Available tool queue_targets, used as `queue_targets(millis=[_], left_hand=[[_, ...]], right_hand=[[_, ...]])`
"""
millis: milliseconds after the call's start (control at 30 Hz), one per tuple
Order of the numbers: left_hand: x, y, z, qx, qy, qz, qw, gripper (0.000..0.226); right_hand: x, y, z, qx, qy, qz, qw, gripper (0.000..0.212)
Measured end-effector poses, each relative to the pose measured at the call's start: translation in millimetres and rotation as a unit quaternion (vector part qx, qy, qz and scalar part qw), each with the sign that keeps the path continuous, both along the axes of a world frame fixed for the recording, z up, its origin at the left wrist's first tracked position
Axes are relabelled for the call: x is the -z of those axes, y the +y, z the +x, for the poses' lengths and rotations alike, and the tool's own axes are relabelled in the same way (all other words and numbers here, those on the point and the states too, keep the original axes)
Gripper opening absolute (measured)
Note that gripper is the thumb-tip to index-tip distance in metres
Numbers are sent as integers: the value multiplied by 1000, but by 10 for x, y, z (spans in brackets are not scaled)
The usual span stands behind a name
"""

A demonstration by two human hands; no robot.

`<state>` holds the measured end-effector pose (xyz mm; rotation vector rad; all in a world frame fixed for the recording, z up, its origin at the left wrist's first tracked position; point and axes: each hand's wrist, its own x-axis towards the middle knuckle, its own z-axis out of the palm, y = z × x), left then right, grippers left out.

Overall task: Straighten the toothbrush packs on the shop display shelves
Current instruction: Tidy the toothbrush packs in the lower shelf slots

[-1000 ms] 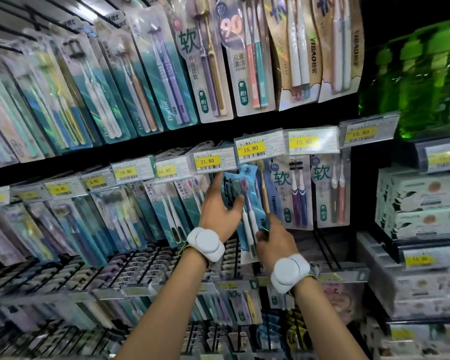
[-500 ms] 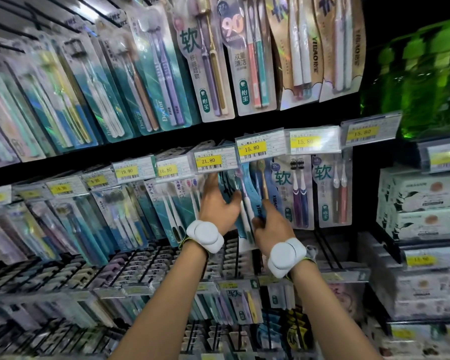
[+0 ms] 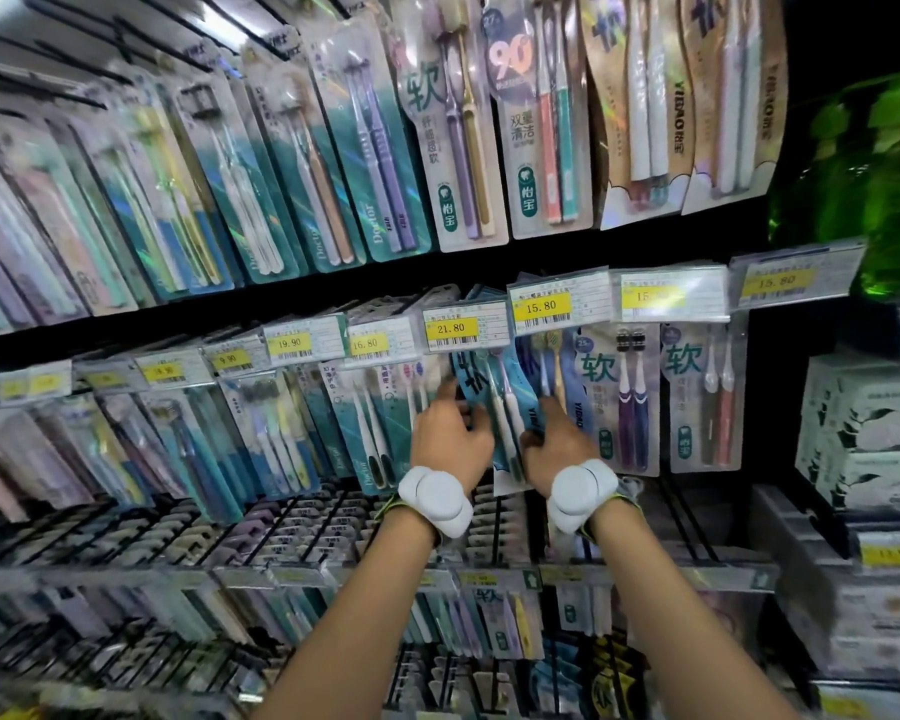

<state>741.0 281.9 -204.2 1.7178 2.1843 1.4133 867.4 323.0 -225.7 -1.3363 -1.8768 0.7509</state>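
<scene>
- Left hand (image 3: 450,433) and right hand (image 3: 557,444) are both up at the middle row. Each pinches a side edge of one blue pack (image 3: 494,402), thumb to the front.
- Across the display shelves (image 3: 333,283), the top row packs (image 3: 375,163) hang fairly even, so I'd say little is needed there.
- Left of the hands, the middle row packs (image 3: 261,433) lean and overlap, which looks like work left.
- Under the price tag (image 3: 463,330) the blue pack hangs crooked, its foot swung right, so this one is only half sorted.
- Down on the bottom row it is too blurred to judge.
</scene>
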Motion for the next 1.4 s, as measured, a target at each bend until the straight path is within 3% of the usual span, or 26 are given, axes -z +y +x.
queue_targets(millis=[133,433,667,767,967,1133,1267,1400], left_hand=[[50,-82,-86,-15,-19,-14,1000,30],[225,-153,-279,10,-7,-32,999,15],[356,-222,-551,35,-37,-20,999,12],[400,-301,-696,48,-54,-26,997,9],[494,-489,-1111,55,-67,-30,996,10],[526,-585,-1434,42,-84,-25,995,5],[559,-633,-1723,11,-99,-32,995,12],[548,-681,-2007,-30,-82,-20,996,26]], right_hand=[[68,6,-60,-5,-18,-15,1000,47],[222,-8,-178,23,26,-69,997,37],[348,-46,-370,100,118,-136,979,53],[385,-110,-495,160,160,-102,969,43],[388,-306,-765,304,227,-54,924,51],[350,-493,-1042,320,291,-72,899,42],[407,-598,-1415,261,306,-76,912,30],[339,-816,-1736,266,299,-51,915,25]])
